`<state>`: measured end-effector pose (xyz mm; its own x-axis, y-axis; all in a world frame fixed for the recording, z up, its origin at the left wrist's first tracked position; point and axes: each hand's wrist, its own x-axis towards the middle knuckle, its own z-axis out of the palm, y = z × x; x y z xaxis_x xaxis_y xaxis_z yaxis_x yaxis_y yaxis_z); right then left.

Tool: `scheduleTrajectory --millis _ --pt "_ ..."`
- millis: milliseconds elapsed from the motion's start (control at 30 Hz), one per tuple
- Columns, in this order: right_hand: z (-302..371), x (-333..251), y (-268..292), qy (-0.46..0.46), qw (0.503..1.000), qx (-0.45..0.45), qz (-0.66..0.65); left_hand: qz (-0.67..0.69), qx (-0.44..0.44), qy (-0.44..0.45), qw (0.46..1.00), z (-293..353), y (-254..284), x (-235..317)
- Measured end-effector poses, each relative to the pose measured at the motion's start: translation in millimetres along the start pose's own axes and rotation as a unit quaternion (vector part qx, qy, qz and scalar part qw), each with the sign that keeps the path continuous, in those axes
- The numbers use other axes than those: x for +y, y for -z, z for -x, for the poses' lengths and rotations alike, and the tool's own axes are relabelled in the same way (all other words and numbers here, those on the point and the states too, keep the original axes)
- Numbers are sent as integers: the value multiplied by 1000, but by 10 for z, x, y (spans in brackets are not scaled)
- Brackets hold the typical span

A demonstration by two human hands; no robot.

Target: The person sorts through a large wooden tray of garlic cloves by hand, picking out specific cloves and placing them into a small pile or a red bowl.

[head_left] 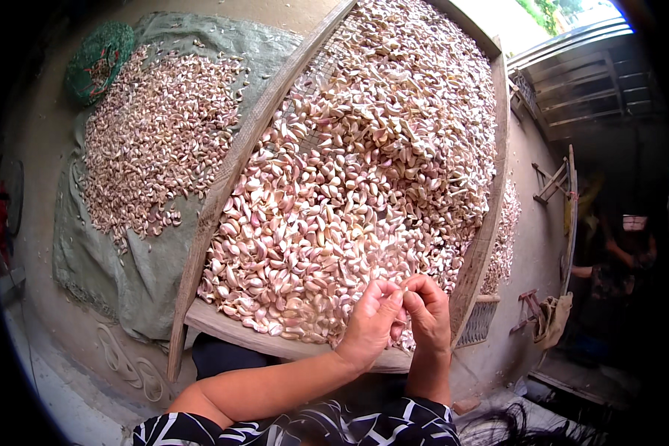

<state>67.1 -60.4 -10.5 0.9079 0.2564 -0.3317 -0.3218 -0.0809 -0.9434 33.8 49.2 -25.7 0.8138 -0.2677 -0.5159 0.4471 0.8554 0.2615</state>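
Note:
Garlic cloves (297, 230), pinkish white, fill a large wooden-framed mesh tray (227, 160) in front of me. Above its near right corner, my left hand (373, 321) and my right hand (429, 311) meet with thumbs and fingertips pressed together. Both hands are closed in a pinch. Whatever sits between the fingertips is small and mostly hidden, so I cannot make it out. Loose cloves lie right behind and below the fingers.
To the left, a green tarp (152, 279) on the floor carries another heap of cloves (163, 126). A green net basket (100, 63) stands at its far corner. On the right are a small wooden stool (551, 183) and a beige cloth (554, 321).

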Motion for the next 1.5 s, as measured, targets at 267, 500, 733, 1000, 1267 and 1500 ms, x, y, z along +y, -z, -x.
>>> scheduleTrajectory --millis 267,500,733,1000,1267,1500 --pt "-42 47 46 4 999 -6 36 0 -3 13 1000 -10 -8 18" --pt "-66 -4 -4 13 1000 -17 -8 27 -15 11 999 -13 9 56" --pt "-773 33 -84 214 892 49 395 40 23 -44 998 -3 -65 86" --pt "-1823 286 -530 325 724 102 600 75 15 0 997 -51 -11 195" --pt "-1848 321 -573 324 703 105 625 83 18 0 996 -37 -41 205" --pt "-1679 161 -412 306 858 -102 399 87 -23 15 996 -44 12 175"
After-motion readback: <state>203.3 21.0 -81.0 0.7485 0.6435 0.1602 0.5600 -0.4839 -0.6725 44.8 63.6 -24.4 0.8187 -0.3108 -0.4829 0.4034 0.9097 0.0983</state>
